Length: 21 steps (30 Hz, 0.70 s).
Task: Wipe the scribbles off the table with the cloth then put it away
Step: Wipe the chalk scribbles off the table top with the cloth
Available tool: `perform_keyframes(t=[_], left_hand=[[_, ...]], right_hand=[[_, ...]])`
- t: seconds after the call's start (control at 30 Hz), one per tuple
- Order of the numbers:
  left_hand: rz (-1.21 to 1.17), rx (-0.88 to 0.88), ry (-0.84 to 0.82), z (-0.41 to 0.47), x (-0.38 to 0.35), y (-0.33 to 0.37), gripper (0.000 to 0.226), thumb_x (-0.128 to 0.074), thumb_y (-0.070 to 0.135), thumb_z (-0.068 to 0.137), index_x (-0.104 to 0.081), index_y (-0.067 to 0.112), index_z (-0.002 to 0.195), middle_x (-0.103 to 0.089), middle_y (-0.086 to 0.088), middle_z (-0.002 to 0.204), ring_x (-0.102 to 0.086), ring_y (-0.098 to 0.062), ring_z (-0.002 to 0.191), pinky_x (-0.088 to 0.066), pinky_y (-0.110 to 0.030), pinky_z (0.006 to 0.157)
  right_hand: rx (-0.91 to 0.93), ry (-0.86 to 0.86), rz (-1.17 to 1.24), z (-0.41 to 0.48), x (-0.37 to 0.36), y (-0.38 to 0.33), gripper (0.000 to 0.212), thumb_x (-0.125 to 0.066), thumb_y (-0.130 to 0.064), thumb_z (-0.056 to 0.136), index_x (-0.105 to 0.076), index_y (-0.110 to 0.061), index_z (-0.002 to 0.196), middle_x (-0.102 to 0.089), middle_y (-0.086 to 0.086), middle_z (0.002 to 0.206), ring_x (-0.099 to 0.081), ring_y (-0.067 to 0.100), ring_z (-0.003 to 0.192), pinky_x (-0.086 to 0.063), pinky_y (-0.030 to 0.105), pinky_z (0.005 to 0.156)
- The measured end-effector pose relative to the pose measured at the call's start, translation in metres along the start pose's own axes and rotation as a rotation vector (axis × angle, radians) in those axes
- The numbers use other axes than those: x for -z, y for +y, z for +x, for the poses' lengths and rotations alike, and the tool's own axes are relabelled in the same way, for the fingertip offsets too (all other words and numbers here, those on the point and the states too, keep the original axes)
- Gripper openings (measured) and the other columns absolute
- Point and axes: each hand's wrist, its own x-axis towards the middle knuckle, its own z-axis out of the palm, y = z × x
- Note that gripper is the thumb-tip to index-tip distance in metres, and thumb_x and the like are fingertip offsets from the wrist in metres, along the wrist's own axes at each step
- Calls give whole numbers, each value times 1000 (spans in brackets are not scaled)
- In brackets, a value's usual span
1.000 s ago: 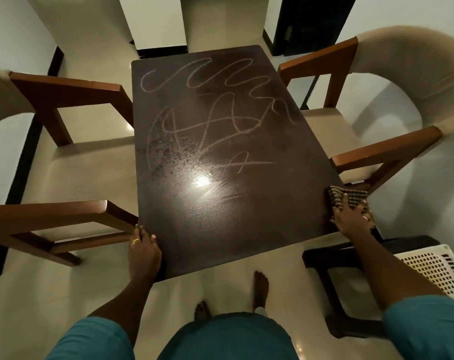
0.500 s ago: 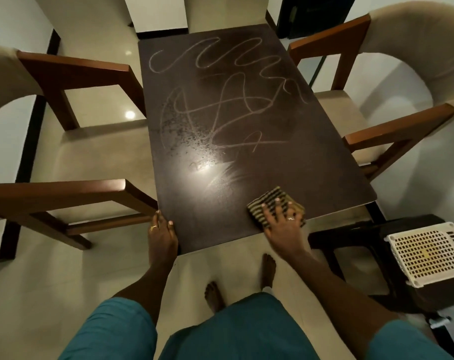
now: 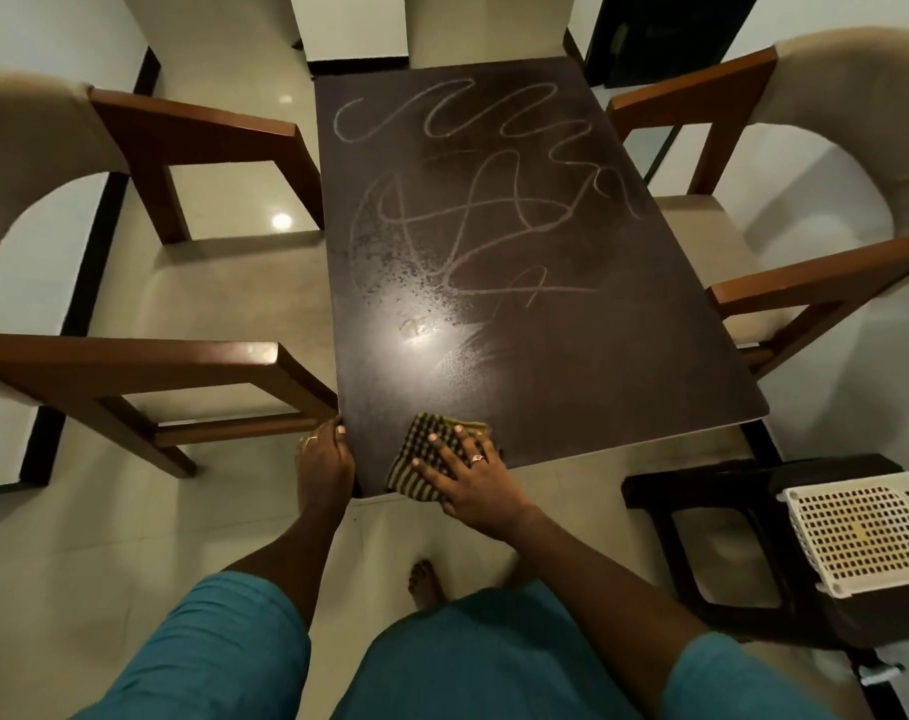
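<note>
right grip: fingers spread flat, pressing cloth beneath it at desk near edge | left grip: just beside, clasping the desk's near-left corner | scribbles: well beyond both grips, farther along desk

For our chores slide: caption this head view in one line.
Right hand presses checked cloth on table's near edge, left hand holds its corner, scribbles unwiped beyond.

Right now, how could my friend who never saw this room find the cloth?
Find the long, dark brown table. At its near edge, a right hand presses a small cloth flat. It alone has dark and yellowish checks, unlike the pale scribbles farther up.
</note>
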Motion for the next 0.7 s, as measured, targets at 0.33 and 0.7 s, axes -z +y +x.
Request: perform_keyframes(t=[0.33, 0.7], left_hand=[[-56, 262, 219, 8, -21, 32, 31, -34, 15, 98, -56, -6, 100, -62, -25, 95, -55, -39, 91, -39, -40, 76], [-169, 522, 349, 21, -24, 47, 49, -30, 33, 99, -63, -2, 96, -63, -18, 90, -58, -33, 89, -41, -40, 79]], right_hand=[[-188, -5, -82, -80, -21, 153, 72, -81, -43, 64, -57, -25, 130, -62, 16, 127, -62, 43, 108, -47, 59, 87], [63, 35, -198, -59, -21, 183, 54, -40, -46, 79, -61, -31, 126, -62, 12, 128, -61, 45, 110, -49, 60, 85]])
